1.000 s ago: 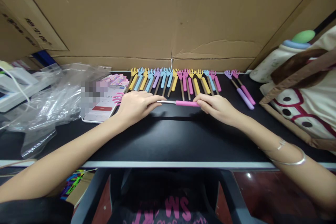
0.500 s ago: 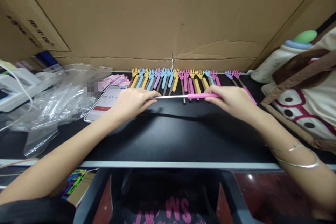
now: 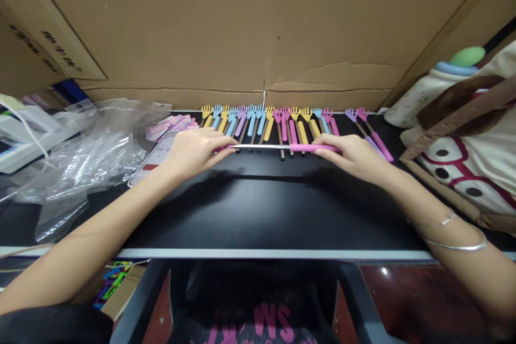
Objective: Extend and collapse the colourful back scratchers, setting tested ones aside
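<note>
I hold a pink telescopic back scratcher (image 3: pixel 282 147) level above a black table (image 3: pixel 258 204). My left hand (image 3: pixel 193 151) is closed over its claw end, which is hidden under the fingers. My right hand (image 3: pixel 350 153) pinches the pink handle. A silver rod shows between the hands. Just behind it lies a row of several small scratchers (image 3: pixel 266 121) in yellow, blue, purple and pink, claws pointing at the cardboard wall. Two more scratchers (image 3: pixel 373 137), purple and pink, lie apart to the right.
A phone (image 3: pixel 155 157) showing a timer lies by my left hand, with crumpled clear plastic bags (image 3: pixel 84 150) further left. A cardboard wall (image 3: pixel 258 27) closes the back. A cream bag with brown straps (image 3: pixel 467 140) fills the right side.
Both hands have moved away from me toward the row of scratchers. The rod between them has grown longer as my right hand slid the handle to the right.
</note>
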The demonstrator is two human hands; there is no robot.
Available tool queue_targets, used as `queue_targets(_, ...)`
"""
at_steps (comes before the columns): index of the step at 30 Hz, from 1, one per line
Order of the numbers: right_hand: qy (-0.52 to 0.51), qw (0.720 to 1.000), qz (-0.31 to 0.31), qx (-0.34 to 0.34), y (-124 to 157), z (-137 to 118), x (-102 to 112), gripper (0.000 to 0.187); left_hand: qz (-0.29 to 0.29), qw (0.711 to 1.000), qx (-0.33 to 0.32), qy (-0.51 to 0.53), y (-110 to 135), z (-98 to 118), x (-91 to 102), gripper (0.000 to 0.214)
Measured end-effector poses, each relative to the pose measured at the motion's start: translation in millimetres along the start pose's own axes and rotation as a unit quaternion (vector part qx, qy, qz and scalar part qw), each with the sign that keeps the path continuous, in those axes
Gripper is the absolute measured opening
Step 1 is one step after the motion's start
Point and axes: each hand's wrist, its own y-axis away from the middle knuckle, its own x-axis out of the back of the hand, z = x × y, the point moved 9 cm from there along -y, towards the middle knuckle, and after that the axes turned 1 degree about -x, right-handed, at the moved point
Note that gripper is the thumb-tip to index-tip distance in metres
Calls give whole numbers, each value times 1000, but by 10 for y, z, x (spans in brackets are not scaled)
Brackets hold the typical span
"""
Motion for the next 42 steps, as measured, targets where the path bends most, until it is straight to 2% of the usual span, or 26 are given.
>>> queue_targets(9,-132,990,-46,-11,-8,-74,-83,36,24,1000,8,0,23,-10,21,35)
queue_targets(12,-202,976,-77,-31,-2,-65,-195,42,31,999,-2,-11,29,9,34,34)
queue_targets(17,-317,937,-126,-80,11,-8,-485,51,22,999,-27,-21,37,64,41,33)
queue_targets(20,-309,941,-105,-92,-5,33,-496,52,15,999,-34,-22,34,117,43,34)
queue_targets(23,-281,956,-42,-75,-38,32,-344,45,22,999,-32,-6,29,173,49,33)
queue_targets(26,-301,949,7,-94,-40,76,-233,35,23,999,-16,31,27,180,25,30)
queue_targets(30,-380,917,6,-122,-26,126,-233,29,-12,995,20,94,21,85,-53,29)
queue_targets(35,-410,902,30,-134,-24,205,-164,25,-47,990,65,118,4,-83,-73,28)
queue_targets(38,-427,893,29,-135,-29,223,-181,25,-36,991,71,106,3,-120,-44,28)
queue_targets(42,-434,894,15,-113,-30,183,-206,25,2,995,47,92,19,-83,-15,27)
